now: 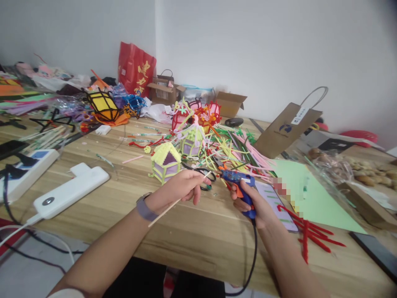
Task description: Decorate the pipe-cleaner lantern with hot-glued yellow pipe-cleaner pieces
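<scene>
My left hand (pixel 184 186) is closed on a thin wooden stick (pixel 166 212), which slants from the wrist up to the right. In my right hand (pixel 246 203) is a blue hot glue gun (pixel 238 177) with an orange trigger, its nozzle pointing left at the stick's upper end. Whether the tip touches the stick I cannot tell. Just beyond my left hand stands a small yellow-roofed house (pixel 166 163) made of pipe cleaners. Behind it is a second little house or lantern (pixel 191 142) with a lilac top.
Loose pipe cleaners (pixel 245 147) pile up behind the glue gun; red ones (pixel 310 234) lie at right by a green sheet (pixel 313 194). White power strips (pixel 71 192) stand at left. A brown paper bag (pixel 283 128) leans at the back right. The gun's cord hangs over the table's front edge.
</scene>
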`<action>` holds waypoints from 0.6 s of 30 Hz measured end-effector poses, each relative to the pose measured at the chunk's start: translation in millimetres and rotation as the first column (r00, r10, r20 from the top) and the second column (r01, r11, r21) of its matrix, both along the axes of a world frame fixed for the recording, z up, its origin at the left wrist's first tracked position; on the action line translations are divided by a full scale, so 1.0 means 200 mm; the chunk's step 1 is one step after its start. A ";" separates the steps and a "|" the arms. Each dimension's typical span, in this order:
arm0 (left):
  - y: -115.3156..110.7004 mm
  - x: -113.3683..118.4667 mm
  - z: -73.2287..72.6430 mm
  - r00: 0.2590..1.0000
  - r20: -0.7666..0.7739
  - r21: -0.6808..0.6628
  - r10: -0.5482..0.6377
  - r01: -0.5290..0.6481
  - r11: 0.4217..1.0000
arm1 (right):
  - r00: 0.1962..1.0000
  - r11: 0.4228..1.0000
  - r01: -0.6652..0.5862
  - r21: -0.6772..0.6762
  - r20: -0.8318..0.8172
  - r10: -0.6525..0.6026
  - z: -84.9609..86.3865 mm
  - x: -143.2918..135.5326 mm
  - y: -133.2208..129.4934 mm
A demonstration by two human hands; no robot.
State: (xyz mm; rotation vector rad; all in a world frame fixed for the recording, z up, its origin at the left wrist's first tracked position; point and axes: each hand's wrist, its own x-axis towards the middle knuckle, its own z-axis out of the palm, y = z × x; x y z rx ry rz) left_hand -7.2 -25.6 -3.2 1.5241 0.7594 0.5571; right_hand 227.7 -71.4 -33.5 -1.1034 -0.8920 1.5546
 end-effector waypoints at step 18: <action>0.00 0.00 -0.03 0.990 -0.126 0.218 0.063 -0.034 0.975 | 0.999 1.000 0.004 -0.016 0.041 -0.003 0.00 0.00 0.00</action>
